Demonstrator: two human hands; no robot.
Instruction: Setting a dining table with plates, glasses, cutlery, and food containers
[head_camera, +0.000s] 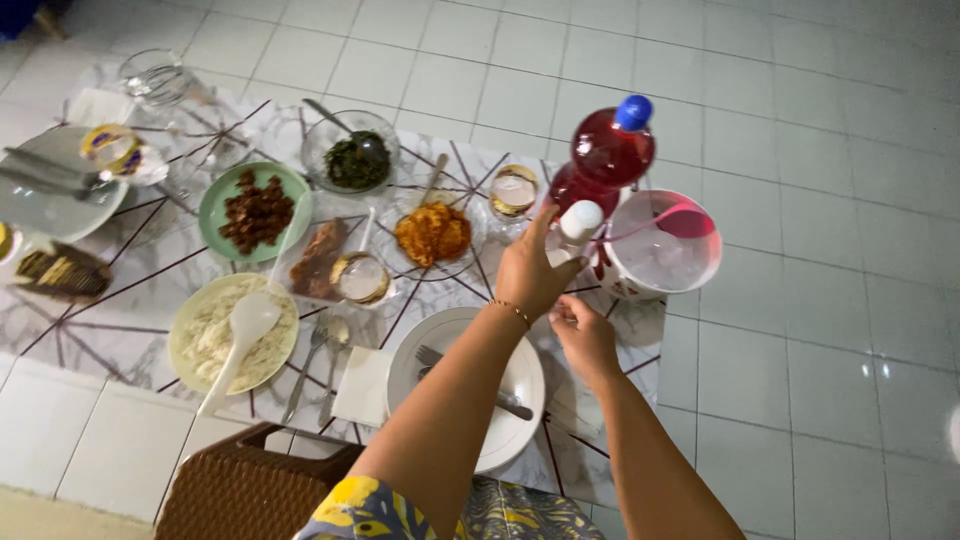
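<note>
Fingers on one white bottle

Green plate, rice bowl, spoons

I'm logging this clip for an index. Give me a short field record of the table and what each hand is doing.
setting: marble-pattern table on tiled floor
left hand: grips small white-capped bottle
right hand: beside the bottle's base, grasp unclear
behind: red drink bottle with blue cap, white bucket
in front: white plate with fork
dishes: rice plate, green plate of dark pieces, bowl of greens
</note>
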